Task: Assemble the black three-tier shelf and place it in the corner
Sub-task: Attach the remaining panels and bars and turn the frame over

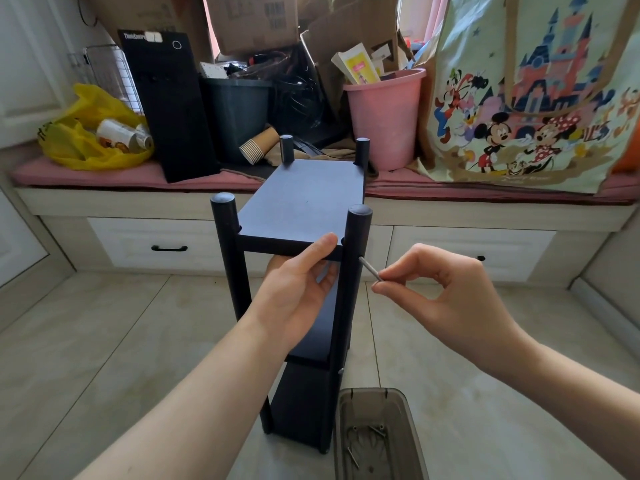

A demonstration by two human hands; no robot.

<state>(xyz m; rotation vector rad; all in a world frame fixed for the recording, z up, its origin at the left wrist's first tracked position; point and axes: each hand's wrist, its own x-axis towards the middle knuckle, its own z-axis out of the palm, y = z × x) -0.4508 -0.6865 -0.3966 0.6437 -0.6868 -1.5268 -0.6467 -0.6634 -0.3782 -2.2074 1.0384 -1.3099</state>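
The black shelf [304, 202] stands upright on the tiled floor [104, 341] in the middle of the view, just in front of a low window bench [207, 202]. The left hand [298, 289] grips the near edge of its top board, thumb lying flat on the upper face and the fingers curled up under it. Just right of that, the near right post [358, 230] takes the tip of a metal pin [370, 268] in its side, a little below the board. The right hand [440, 285] pinches the pin's outer end between thumb and forefinger, the other fingers curled loosely behind. Along the bench, from the left, sit a yellow plastic bag [86, 133] with cans in it, a black computer tower [169, 109] leaning back, a dark bin [239, 112], a toppled stack of paper cups [258, 145], a pink bucket [384, 123] stuffed with paper, and a large cartoon tote bag [519, 98]. On the floor, beside the shelf's right foot, lies a smoky plastic box [412, 427] holding a few loose screws [353, 455]. The left forearm covers much of the middle tier. The box is cut off by the lower edge, and whether the pin is a screw or a key is hard to make out.
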